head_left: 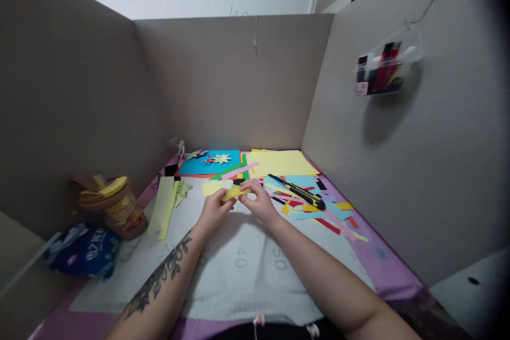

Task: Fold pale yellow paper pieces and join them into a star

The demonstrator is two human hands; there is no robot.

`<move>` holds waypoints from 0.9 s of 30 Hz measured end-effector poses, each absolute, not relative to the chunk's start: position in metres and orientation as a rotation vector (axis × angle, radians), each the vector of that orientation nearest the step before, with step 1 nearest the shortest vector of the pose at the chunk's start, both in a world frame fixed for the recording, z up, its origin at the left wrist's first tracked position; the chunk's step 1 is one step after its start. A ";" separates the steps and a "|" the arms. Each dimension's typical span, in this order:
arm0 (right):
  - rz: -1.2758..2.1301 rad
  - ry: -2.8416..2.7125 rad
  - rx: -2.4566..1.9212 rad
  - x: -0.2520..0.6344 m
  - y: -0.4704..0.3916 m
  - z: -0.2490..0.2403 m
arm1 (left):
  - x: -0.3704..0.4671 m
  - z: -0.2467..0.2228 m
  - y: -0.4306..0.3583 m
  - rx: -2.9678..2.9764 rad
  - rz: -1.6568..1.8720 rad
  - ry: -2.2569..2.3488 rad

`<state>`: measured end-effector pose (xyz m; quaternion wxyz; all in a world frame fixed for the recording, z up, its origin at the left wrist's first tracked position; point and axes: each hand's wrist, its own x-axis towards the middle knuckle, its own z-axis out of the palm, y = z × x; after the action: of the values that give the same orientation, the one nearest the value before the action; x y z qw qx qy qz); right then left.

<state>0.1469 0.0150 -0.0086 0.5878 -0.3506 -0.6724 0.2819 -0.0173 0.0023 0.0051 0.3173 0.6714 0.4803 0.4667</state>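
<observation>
Between my two hands, over the middle of the white sheet, is a small folded piece of yellow paper. My left hand pinches its left end and my right hand grips its right end. Just behind my left hand lies a pale yellow paper piece. To the right of my right hand, a black and yellow utility knife rests on a heap of coloured paper strips. The exact folds of the held paper are too small to make out.
Pale yellow sheets and a blue sheet bearing a paper star lie at the back. On the left are cut yellow strips, a lidded brown cup and a blue packet. Grey panels enclose the table.
</observation>
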 end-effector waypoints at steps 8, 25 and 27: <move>0.756 -1.531 -0.857 0.145 0.009 -0.008 | -0.019 0.003 0.002 1.833 1.182 1.168; 0.809 -1.416 -0.867 0.148 0.012 -0.010 | -0.019 0.004 0.002 1.544 1.234 1.100; 0.804 -1.407 -0.871 0.147 0.011 -0.010 | -0.019 0.003 0.002 1.544 1.233 1.108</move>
<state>0.1473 0.0111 -0.0099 0.6059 -0.3768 -0.6083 0.3478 -0.0187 0.0020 0.0033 0.4245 0.6172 0.4429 0.4927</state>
